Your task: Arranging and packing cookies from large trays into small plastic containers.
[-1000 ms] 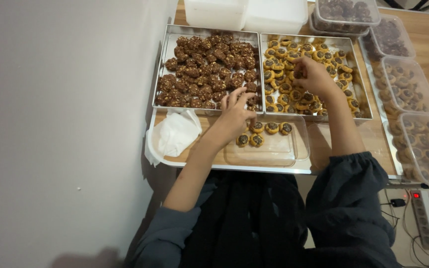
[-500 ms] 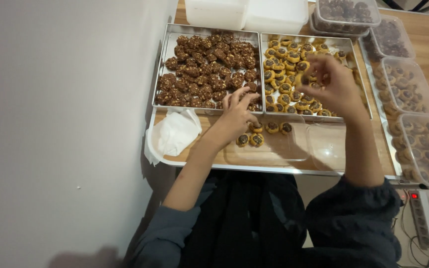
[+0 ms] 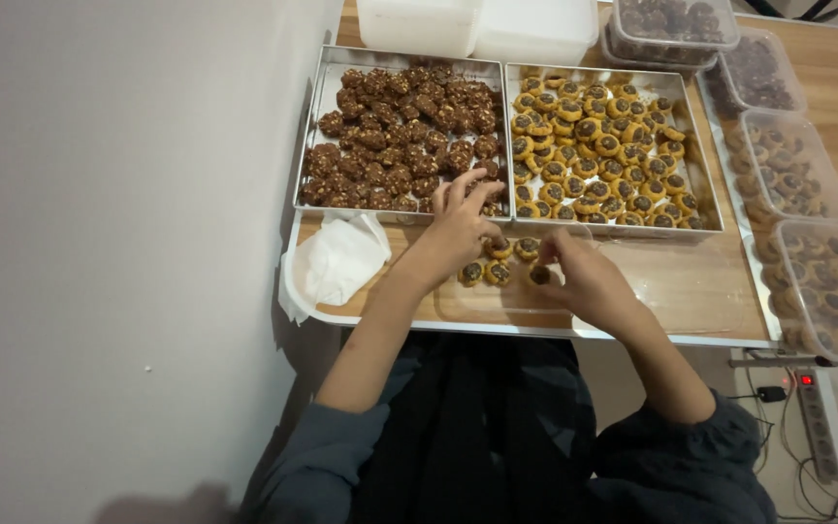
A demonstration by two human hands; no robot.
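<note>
The wooden desk (image 3: 826, 58) carries two metal trays: dark chocolate cookies (image 3: 400, 126) on the left, yellow tarts (image 3: 603, 146) on the right. Half a second ago the right hand (image 3: 579, 281) was over the tarts; now it has dropped to the clear container (image 3: 497, 301), fingers pinched on one tart (image 3: 539, 275), adding to the row. The left hand (image 3: 463, 228) rests fingers spread by the cookies already placed.

Plain grey wall (image 3: 118, 243) on the left, wooden table (image 3: 826, 58), power strip (image 3: 812, 408) on pale floor
</note>
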